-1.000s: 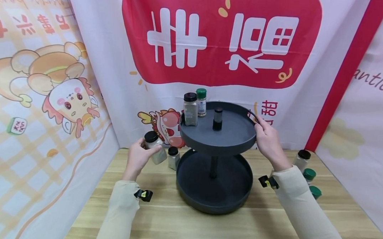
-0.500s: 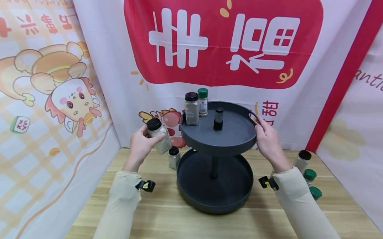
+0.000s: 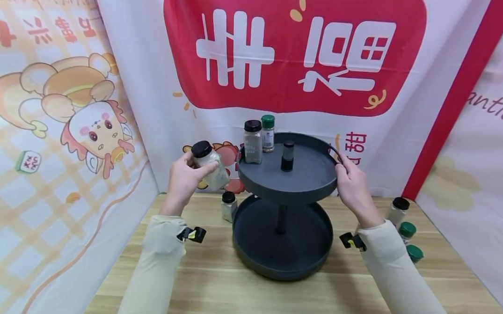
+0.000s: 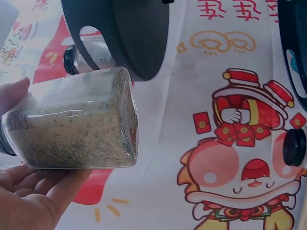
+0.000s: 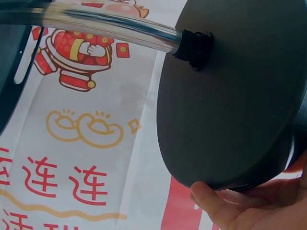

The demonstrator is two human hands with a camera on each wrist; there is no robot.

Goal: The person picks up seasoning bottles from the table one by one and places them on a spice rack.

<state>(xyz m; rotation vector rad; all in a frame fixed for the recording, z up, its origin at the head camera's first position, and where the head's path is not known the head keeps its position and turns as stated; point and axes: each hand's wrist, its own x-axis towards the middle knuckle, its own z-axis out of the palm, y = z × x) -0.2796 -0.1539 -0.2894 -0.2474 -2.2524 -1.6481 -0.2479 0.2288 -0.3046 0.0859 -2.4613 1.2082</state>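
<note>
My left hand holds a black-lidded spice jar, tilted, in the air just left of the two-tier turntable's upper tray. In the left wrist view the jar is clear and partly filled with speckled seasoning; its base points toward the tray. My right hand grips the upper tray's rim on the right. Seen from below in the right wrist view, the thumb of the right hand lies against the tray's underside. A black-lidded jar and a green-lidded jar stand on the upper tray.
The turntable's lower tray rests on the wooden table. A smaller black-lidded jar stands left of it. At the table's right side are a black-lidded jar and two green-lidded jars, partly behind the right sleeve. Printed cloth hangs behind.
My left hand has raised the spice jar and carried it slightly right, toward the upper tray. My right hand stays on the rim, and the turntable looks unmoved.
</note>
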